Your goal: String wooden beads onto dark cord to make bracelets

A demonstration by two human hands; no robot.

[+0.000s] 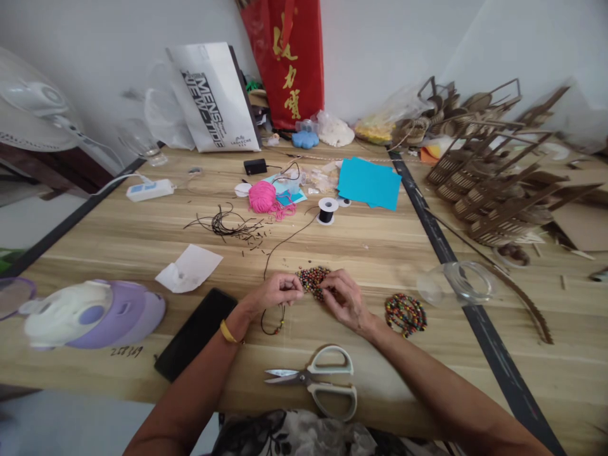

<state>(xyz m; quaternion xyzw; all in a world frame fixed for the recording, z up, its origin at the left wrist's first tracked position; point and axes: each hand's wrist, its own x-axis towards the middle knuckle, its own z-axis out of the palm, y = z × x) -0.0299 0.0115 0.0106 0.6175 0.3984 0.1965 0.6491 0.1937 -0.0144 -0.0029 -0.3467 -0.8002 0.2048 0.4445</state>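
My left hand point(281, 290) is closed in a pinch on a thin black cord point(280, 242), just left of a pile of small multicoloured beads point(312, 278). The cord runs back to a white spool point(327, 210). Below my left hand hangs a loop of it with a few threaded beads point(278, 328) lying on the table. My right hand point(348, 296) is at the pile's right side, fingertips touching the beads and thumb held apart from them. Right of that hand lies a coil of strung beads point(405, 314). Scissors point(310, 379) rest partly open nearest my body.
A black phone point(196, 332) lies beside my left forearm, with a purple-and-white device point(97, 315) further left. Behind are cut cord pieces point(225, 223), pink yarn point(263, 197) and blue sheets point(369, 183). Brown woven baskets point(494, 196) stand at right, near a clear plastic roll point(458, 283).
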